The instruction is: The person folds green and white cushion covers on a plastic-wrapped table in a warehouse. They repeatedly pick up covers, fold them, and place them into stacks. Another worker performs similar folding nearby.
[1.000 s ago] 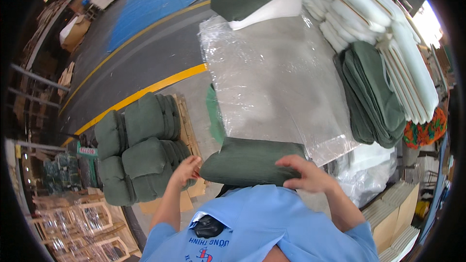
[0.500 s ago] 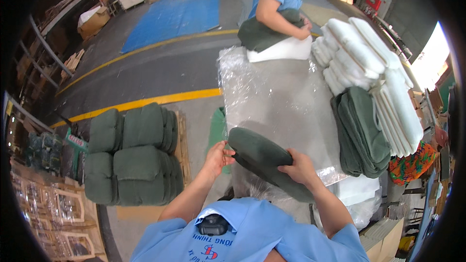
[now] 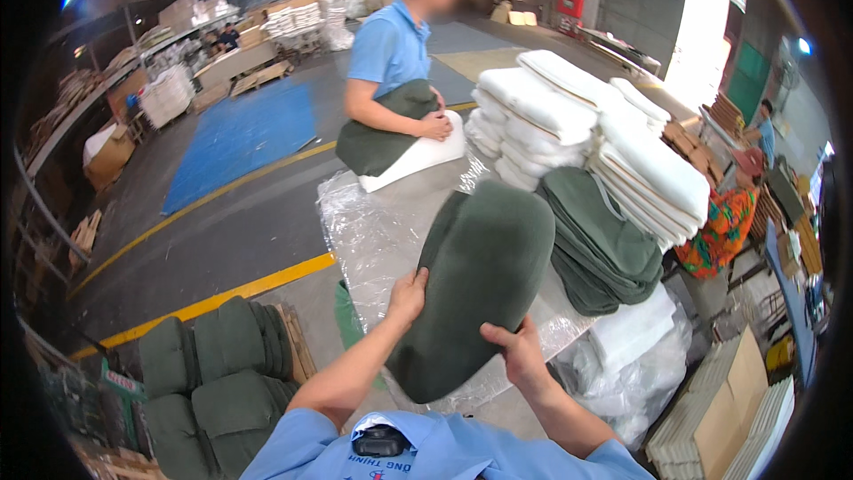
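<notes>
Since half a second ago the cushion (image 3: 484, 289) has swung from a slanted, nearly edge-on pose to one with its broad green face showing, its far end now up and to the right. The view has tipped up too, bringing the co-worker (image 3: 382, 62) in more fully.

Both hands grasp the cushion: the left hand (image 3: 409, 298) pinches its left edge, and the right hand (image 3: 517, 351) holds the lower right edge, thumb on the face and the other fingers hidden behind. It is held in front of the body, over the near part of the film-covered surface (image 3: 355, 218); whether it touches the film cannot be told.

The likeliest trouble is the far end, which neither hand supports: if the left pinch slackened, the cushion could twist or tip away. Its right side appears close to the folded covers (image 3: 600, 240), so a wide swing that way might knock them askew, or catch the white pads (image 3: 542, 102) beyond. Pushed forward, it could bump the co-worker's pad (image 3: 431, 160). Set down carelessly, it may slide, since the film looks slick, or drag it into creases.
</notes>
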Available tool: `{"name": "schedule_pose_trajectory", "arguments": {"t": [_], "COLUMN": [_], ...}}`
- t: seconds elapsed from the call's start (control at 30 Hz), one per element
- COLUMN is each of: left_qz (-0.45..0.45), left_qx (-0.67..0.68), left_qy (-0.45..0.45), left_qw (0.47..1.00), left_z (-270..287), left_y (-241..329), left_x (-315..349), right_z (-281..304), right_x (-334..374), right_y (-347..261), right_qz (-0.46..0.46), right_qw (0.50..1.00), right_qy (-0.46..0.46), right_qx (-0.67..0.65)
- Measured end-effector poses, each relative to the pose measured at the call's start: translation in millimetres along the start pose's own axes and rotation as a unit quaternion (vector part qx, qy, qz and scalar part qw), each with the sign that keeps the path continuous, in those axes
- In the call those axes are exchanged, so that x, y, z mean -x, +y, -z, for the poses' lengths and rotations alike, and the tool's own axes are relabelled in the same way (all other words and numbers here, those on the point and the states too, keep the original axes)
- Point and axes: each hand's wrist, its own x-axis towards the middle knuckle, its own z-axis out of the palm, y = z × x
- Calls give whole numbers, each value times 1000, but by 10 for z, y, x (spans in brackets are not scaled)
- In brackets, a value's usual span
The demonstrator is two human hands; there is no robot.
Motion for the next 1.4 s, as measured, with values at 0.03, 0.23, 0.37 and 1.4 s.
{"name": "schedule_pose_trajectory", "arguments": {"t": [0.03,0.23,0.37,1.4], "left_qz": [-8,36,4,64], "left_qx": [-53,-281,-398,-356], "left_qy": [-44,-317,-326,-145], "left_qw": [998,905,857,921], "left_z": [49,24,-59,297], "left_y": [-57,-852,-1344,-1854], "left_x": [-49,135,411,634], "right_z": [-15,402,692,830], "right_x": [112,736,819,-1469], "right_y": [-9,317,503,1505], "right_qz": [-64,-249,-256,-108], "right_qw": [998,954,895,701], "right_qy": [-30,-121,-260,-142], "right_qx": [-3,113,258,690]}}
